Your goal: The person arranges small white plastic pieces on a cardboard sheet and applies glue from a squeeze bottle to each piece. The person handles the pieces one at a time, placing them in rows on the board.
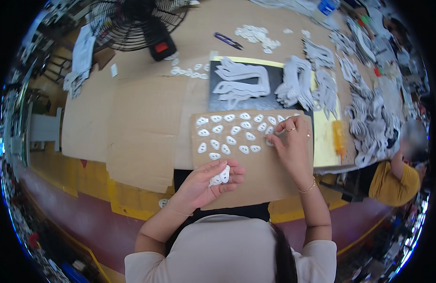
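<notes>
My left hand (206,185) is cupped palm up in front of the cardboard sheet, its fingers curled around a small pile of white oval pieces with holes (220,178). The cardboard sheet (255,181) bears several loose rows of the same pieces, such as this white piece (235,130), lying flat and apart. Over the sheet's right side, my right hand (293,141) has thumb and forefinger bent together at a white piece (270,130). The fingertips partly cover it and a neighbouring piece. Its other fingers are curled.
Behind the sheet, bundles of grey-white fabric strips (241,80) lie on a black board (270,100). Further back are purple thread snips (228,41), a heap of white pieces (255,35) and a black fan (138,23). A person in a yellow top (392,184) sits at the right.
</notes>
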`<state>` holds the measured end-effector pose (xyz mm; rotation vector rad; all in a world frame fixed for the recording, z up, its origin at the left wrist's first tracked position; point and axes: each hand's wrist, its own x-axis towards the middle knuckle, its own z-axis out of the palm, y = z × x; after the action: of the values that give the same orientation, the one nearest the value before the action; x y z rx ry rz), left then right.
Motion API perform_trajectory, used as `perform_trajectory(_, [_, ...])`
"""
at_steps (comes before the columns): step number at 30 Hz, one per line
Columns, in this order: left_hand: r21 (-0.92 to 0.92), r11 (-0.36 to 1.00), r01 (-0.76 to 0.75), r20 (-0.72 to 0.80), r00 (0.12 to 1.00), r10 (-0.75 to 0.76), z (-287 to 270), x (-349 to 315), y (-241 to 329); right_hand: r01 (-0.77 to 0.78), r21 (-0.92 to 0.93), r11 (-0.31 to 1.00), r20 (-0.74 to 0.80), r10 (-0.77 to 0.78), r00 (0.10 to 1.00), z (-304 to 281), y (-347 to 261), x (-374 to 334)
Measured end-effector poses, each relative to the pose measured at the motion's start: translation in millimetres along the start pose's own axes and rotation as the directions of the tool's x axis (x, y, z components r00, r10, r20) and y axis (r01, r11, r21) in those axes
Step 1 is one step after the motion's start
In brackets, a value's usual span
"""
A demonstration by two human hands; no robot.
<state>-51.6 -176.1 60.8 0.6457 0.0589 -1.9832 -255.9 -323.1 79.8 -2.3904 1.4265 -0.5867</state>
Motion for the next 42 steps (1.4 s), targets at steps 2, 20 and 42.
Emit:
perform_trajectory(2, [-0.059,0.997,-0.039,0.021,0.999,0.041,-8,-2,3,0.193,0.168,0.967,-0.022,-0.192,0.981,9,-13,22])
perform_trajectory(20, [-0.162,0.867,-0.471,-0.208,0.876,0.436,-58,-64,64,0.818,-0.033,0.574,0.254,-0.787,0.562,175,-105,231])
perform_trajectory(42, [0.445,-0.851,0.279,0.21,0.891,0.402,-39,19,153,0.888,0.135,0.44,0.336,-0.863,0.377,153,-80,225])
